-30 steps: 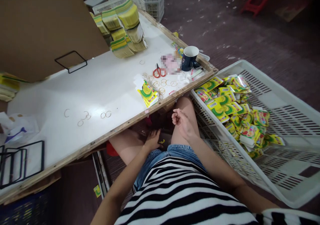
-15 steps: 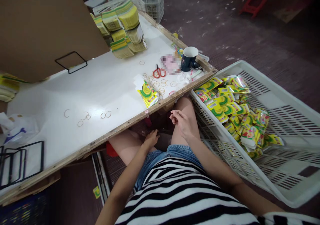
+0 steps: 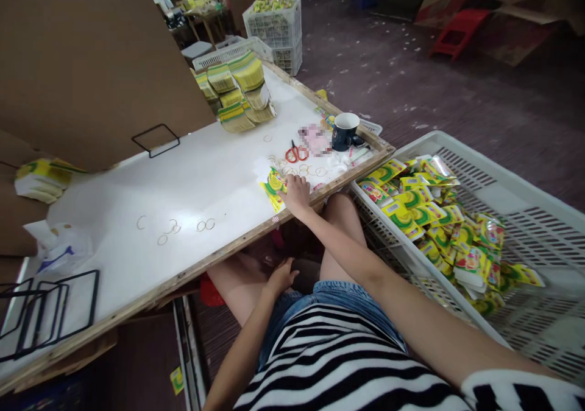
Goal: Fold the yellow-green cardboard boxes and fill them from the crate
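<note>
A crate (image 3: 484,182) at frame right holds yellow packets (image 3: 418,198); centre, right hand (image 3: 298,195) touches printed packaging (image 3: 273,187), pinch unclear; left hand's (image 3: 281,277) fingers loosely parted.

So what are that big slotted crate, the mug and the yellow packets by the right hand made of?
Crate: probably moulded plastic, pale and smooth-looking, from its regular slots.
Mug: likely glazed ceramic, from the smooth dark outside and white inside; enamelled metal is possible.
Yellow packets: perhaps printed paper or thin card, given their flat look and bright printing; any coating is unclear.
</note>
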Demonstrator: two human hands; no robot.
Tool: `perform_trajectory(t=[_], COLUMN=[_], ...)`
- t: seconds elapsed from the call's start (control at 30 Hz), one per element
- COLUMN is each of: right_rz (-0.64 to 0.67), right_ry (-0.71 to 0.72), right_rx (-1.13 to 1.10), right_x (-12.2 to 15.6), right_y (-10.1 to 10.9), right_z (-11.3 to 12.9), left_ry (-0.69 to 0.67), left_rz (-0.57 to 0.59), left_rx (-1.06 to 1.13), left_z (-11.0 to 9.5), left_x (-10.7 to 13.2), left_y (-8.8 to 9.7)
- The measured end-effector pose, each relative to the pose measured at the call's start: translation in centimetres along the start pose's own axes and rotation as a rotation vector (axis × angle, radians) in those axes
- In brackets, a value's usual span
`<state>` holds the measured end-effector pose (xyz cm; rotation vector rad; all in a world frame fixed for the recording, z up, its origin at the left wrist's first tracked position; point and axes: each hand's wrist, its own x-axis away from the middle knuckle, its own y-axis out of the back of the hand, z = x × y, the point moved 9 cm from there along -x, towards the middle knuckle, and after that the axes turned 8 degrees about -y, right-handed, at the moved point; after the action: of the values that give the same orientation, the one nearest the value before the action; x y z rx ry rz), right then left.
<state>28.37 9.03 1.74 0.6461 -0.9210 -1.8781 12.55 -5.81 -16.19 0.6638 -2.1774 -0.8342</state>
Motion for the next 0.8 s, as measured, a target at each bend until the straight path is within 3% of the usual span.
perform_trajectory(t=[0.17, 0.5, 0.8], right_rz=[-0.012, 0.021, -0.008], right_ry=[-0.047, -0.09, -0.072], right_rx=[0.033, 0.06, 0.079], right_x=[0.1, -0.7, -0.2], right_y=[-0.2, -0.2, -0.5], right_z=[-0.8, -1.4, -1.1], left_ry=[-0.012, -0.2, -0.223], left_rz=[-0.056, -0.206, -0.226], left_rx=[0.201, 0.461, 0.523], left_z=[-0.4, -6.3, -7.6], left_x=[1.3, 2.3, 4.4], left_y=[0.7, 4.3, 6.9])
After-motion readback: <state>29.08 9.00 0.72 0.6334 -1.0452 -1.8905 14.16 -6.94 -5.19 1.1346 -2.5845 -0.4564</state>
